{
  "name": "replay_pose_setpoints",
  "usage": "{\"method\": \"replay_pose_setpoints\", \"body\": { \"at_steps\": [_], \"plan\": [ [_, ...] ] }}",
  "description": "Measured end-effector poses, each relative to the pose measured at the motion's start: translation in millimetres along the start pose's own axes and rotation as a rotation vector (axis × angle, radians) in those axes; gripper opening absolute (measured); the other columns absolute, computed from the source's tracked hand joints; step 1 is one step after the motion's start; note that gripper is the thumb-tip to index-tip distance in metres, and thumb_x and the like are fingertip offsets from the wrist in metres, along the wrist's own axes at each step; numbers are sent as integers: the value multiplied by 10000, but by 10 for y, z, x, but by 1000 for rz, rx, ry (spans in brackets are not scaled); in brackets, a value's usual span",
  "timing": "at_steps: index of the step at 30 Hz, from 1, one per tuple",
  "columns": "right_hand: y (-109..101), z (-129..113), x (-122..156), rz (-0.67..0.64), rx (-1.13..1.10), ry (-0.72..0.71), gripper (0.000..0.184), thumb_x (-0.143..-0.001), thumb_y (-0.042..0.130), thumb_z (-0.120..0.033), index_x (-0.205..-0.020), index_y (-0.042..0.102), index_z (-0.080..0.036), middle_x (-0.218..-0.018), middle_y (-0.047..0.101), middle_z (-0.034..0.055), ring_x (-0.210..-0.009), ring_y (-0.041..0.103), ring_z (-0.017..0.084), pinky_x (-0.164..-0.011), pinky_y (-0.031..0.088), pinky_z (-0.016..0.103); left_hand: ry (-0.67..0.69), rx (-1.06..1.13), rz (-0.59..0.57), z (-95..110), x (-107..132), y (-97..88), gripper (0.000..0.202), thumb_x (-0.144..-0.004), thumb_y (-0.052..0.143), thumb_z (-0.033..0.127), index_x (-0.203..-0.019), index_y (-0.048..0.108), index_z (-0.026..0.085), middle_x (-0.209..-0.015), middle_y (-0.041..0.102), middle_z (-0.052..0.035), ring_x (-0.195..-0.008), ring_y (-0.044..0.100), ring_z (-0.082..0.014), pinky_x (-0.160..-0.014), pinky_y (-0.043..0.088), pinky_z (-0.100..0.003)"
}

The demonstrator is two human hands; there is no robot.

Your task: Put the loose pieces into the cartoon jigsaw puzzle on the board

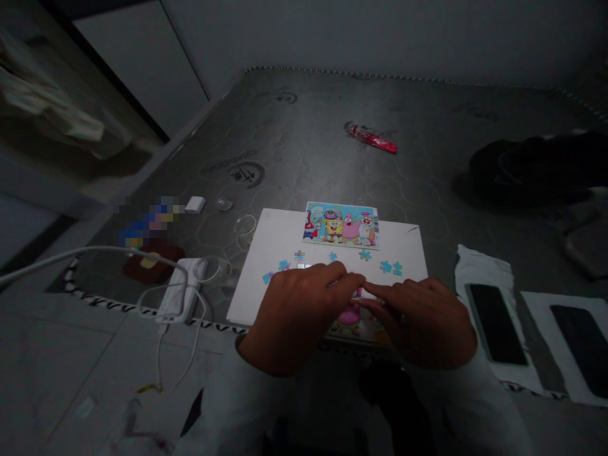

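My left hand is curled over a partly assembled cartoon jigsaw puzzle, its index finger pointing right. From the other side my right hand reaches in, index finger and thumb brought close together. The fingertips of both hands meet above the puzzle, and whatever they pinch is mostly hidden. Under them lies a white board. Loose blue jigsaw pieces are scattered on it, one small piece below the picture card. That cartoon picture card rests at the board's far edge.
Left of the board stand a white power bank with a cable, a brown pouch and a clear round container. A phone and a dark flat device lie right. Farther back are a red wrapper and a black bag.
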State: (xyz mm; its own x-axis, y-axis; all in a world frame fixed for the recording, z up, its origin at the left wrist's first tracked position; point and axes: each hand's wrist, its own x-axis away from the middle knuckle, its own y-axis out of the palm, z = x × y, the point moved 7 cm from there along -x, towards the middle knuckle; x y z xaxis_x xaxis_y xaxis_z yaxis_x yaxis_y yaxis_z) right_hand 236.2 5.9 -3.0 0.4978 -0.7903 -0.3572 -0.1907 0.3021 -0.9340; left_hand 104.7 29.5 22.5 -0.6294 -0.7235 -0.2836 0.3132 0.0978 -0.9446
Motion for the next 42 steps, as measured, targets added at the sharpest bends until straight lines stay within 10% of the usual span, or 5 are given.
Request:
{"method": "replay_pose_setpoints", "body": {
  "at_steps": [25, 42],
  "plan": [
    [-4, 9, 20, 46, 13, 9, 271, -982, 493, -421, -1067, 694, -261, -597, 639, -69, -544, 572, 109, -615, 262, 301, -28, 36, -14, -4, -2, 1, 162, -912, 605, 341, -1045, 643, 258, -868, 689, 42, -695, 648, -145, -523, 327, -265],
    [81, 111, 37, -9, -272, 276, 281, -985, 476, -421, -882, 701, -289, -796, 754, -91, -706, 689, 125, -668, 296, 316, -16, 12, -30, -2, 15, 39, 202, -870, 661, 258, -1072, 651, 259, -867, 706, 47, -671, 662, -147, -491, 360, -254]
  ]
}}
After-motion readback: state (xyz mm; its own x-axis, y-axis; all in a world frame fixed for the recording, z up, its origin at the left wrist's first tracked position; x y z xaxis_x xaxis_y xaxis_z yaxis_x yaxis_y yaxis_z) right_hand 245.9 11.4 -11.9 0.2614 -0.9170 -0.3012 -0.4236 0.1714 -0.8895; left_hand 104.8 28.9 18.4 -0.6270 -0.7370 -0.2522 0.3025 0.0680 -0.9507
